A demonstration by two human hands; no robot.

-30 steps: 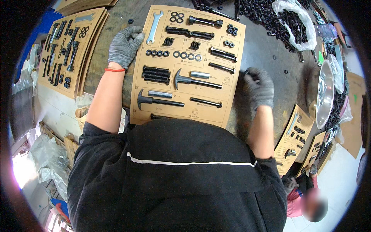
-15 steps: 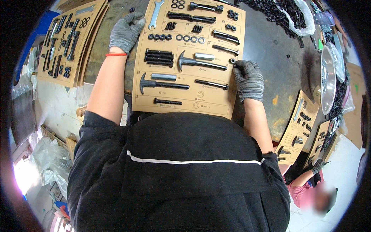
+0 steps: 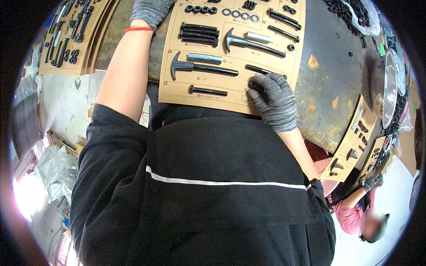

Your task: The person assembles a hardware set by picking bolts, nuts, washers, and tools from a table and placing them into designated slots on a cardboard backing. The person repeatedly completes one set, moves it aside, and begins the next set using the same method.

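A brown cardboard sheet (image 3: 177,95) lies in front of me, carrying black and silver hardware in printed boxes. My right hand (image 3: 277,102), in a grey knit glove, is over its near right part. Thumb and fingers pinch a small dark nut (image 3: 253,84), partly hidden, beside a printed outline. Just beyond the hand lies a black bolt (image 3: 262,69), and a nut (image 3: 291,47) sits farther up the right edge. T-shaped black pieces (image 3: 204,68) and silver sleeves (image 3: 204,58) fill the middle. My gloved left hand (image 3: 152,12) is by the sheet's far left; its fingers are mostly cut off by the view's edge.
Stacked filled cards (image 3: 88,53) stand at the left. Right of me are another card (image 3: 348,148), a metal bowl (image 3: 391,88) and piles of black bolts (image 3: 355,17) with a plastic bag (image 3: 370,26). A co-worker in pink (image 3: 348,217) is at the lower right.
My right hand has left the nut at the sheet's right edge and moved nearer, over the lower boxes. The view has shifted, so the left hand sits higher in it.
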